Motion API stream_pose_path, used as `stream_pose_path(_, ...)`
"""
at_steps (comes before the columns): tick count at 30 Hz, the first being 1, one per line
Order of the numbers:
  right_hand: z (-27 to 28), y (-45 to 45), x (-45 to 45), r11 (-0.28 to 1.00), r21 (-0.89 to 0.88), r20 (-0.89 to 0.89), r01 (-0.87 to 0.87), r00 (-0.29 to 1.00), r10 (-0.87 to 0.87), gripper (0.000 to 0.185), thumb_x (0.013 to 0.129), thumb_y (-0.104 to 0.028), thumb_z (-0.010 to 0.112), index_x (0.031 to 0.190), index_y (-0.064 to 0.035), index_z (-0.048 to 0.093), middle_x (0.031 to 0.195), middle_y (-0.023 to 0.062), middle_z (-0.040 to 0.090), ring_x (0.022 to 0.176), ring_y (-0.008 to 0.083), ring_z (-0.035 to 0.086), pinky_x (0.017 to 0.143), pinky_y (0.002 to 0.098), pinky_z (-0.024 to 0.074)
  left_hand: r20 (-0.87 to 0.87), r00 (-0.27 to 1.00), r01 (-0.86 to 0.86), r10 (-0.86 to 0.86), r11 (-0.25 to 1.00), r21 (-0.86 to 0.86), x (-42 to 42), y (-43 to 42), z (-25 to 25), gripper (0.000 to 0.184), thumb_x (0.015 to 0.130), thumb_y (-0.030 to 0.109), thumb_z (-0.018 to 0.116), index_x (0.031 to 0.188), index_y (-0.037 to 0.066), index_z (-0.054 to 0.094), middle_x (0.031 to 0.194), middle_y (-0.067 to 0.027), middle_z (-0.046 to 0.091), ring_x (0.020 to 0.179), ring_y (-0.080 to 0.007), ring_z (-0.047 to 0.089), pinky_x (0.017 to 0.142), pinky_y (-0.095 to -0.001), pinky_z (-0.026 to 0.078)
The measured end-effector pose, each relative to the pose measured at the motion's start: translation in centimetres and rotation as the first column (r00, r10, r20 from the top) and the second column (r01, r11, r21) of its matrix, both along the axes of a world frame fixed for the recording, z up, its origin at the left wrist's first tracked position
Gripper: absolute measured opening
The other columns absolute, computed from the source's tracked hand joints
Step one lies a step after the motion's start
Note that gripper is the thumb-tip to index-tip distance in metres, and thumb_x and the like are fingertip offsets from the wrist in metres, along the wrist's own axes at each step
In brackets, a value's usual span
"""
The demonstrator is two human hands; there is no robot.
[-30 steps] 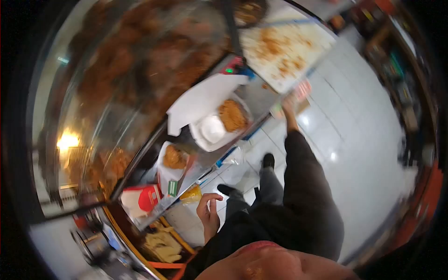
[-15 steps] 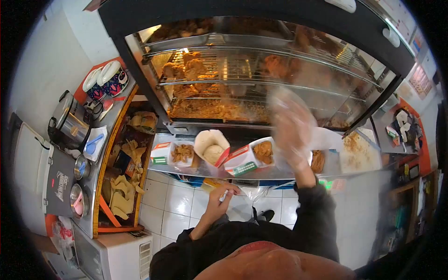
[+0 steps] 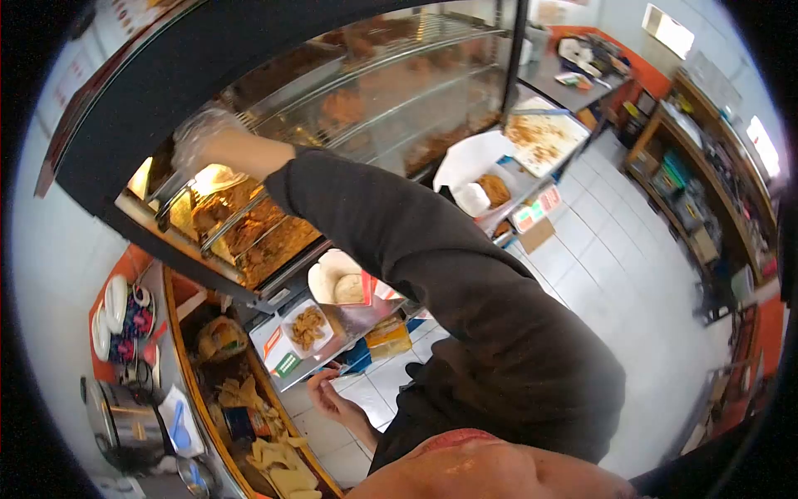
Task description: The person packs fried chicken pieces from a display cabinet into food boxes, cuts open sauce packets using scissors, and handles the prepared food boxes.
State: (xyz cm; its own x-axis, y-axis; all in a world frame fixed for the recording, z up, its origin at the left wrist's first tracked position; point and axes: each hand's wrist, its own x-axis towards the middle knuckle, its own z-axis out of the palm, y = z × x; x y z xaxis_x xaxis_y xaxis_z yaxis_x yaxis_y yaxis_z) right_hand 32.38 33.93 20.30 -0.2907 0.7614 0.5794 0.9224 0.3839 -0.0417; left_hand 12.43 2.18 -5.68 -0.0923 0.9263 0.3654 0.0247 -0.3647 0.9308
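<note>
Right hand point(image 3: 208, 141) swung to the left end of the glass cabinet point(image 3: 150, 108), can't tell its grip; left hand point(image 3: 332, 405) loosely spread. Keep that sleeve point(image 3: 349, 195) off the carton point(image 3: 322, 285).

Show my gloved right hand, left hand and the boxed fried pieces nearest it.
Gloved right hand point(image 3: 207, 140): head view, hand's middle.
Left hand point(image 3: 334, 402): head view, hand's middle.
Fried pieces point(image 3: 307, 328): head view, pile's middle.

Right arm point(image 3: 424, 233) reaches forward and leftward, gloved right hand point(image 3: 208, 140) raised; left hand point(image 3: 337, 401) sits low, loosely bent.
</note>
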Motion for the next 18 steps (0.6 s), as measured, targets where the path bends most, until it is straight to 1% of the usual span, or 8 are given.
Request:
stream_pose_path(1,0.3,0.1,-0.3,1.0,0.001,0.031,0.025,0.999,-0.025,0.024,0.071,-0.027,0.059,0.084,-0.0106,0.07,0.091,0.0068,0.067,0.084,0.0249,0.062,0.072,0.041,0.0481,0.008,1.0,0.0,0.001,1.0,-0.002,-0.2,0.1,0.3,0.015,0.092,0.008,0.043,0.088,-0.001,0.054,0.08,-0.0086,0.056,0.076,-0.0168,0.054,0.074,-0.0283,0.042)
stream_pose_path(4,1.3,2.0,0.3,0.984,-0.177,0.167,-0.002,0.985,0.032,0.033,0.071,-0.03,0.059,0.095,-0.0091,0.069,0.104,0.0111,0.065,0.091,0.0279,0.06,0.077,0.0408,0.0472,0.012,0.999,0.04,-0.04,0.999,0.034,0.1,0.6,1.1,0.016,0.094,0.01,0.042,0.09,-0.001,0.054,0.079,-0.009,0.055,0.074,-0.0168,0.054,0.07,-0.0282,0.044)
stream_pose_path(5,1.2,2.5,0.5,0.985,-0.172,0.165,0.004,0.986,0.025,0.033,0.071,-0.03,0.059,0.095,-0.0091,0.069,0.104,0.0111,0.065,0.091,0.0279,0.06,0.077,0.0408,0.0472,0.034,0.999,0.041,-0.043,0.998,0.039,0.2,0.8,1.3,0.018,0.094,0.011,0.041,0.09,-0.001,0.054,0.078,-0.0091,0.055,0.072,-0.0165,0.054,0.068,-0.0277,0.044)
stream_pose_path(10,0.6,2.9,0.7,0.969,-0.247,0.09,-0.023,0.995,0.047,0.051,0.078,-0.052,0.054,0.113,-0.0159,0.063,0.117,0.0072,0.06,0.11,0.0261,0.054,0.091,0.0417,0.0418,-0.03,0.997,0.075,-0.074,0.996,0.053,0.7,0.9,1.6,0.02,0.095,0.015,0.043,0.091,-0.001,0.054,0.077,-0.0087,0.055,0.068,-0.0149,0.053,0.062,-0.0258,0.044)
stream_pose_path(12,0.7,1.7,0.9,0.972,-0.232,0.094,-0.033,0.994,0.056,0.048,0.079,-0.049,0.054,0.111,-0.0151,0.064,0.116,0.0077,0.061,0.108,0.0265,0.055,0.09,0.0418,0.0425,-0.066,0.995,0.073,-0.07,0.996,0.048,0.9,0.8,1.7,0.02,0.095,0.016,0.043,0.092,0.0,0.054,0.077,-0.0085,0.055,0.067,-0.0144,0.053,0.061,-0.0255,0.044)
stream_pose_path(16,2.0,-2.0,1.3,0.98,-0.179,0.135,-0.084,0.985,0.109,0.036,0.082,-0.036,0.055,0.107,-0.0118,0.066,0.113,0.0095,0.062,0.099,0.0282,0.058,0.083,0.0424,0.0454,-0.017,0.997,0.073,-0.072,0.995,0.074,1.3,1.3,1.6,0.02,0.095,0.017,0.044,0.092,0.0,0.054,0.077,-0.0077,0.054,0.067,-0.0136,0.052,0.061,-0.025,0.043)
stream_pose_path(17,1.6,-1.3,1.3,0.98,-0.182,0.138,-0.085,0.984,0.111,0.036,0.082,-0.036,0.055,0.107,-0.0118,0.066,0.113,0.0095,0.062,0.099,0.0282,0.058,0.083,0.0424,0.0454,0.002,0.998,0.07,-0.07,0.995,0.064,1.4,1.3,1.4,0.02,0.095,0.017,0.044,0.092,0.0,0.053,0.077,-0.0075,0.054,0.067,-0.0134,0.051,0.061,-0.0249,0.043)
stream_pose_path(18,0.1,1.2,1.5,0.982,-0.088,0.042,-0.168,0.984,0.172,0.037,0.08,-0.038,0.056,0.105,-0.0118,0.067,0.112,0.0094,0.062,0.098,0.0282,0.058,0.083,0.0423,0.0456,0.004,0.997,0.071,-0.071,0.996,0.058,1.6,1.3,1.4,0.02,0.095,0.017,0.044,0.092,0.0,0.053,0.077,-0.0075,0.054,0.067,-0.0134,0.051,0.061,-0.0249,0.043)
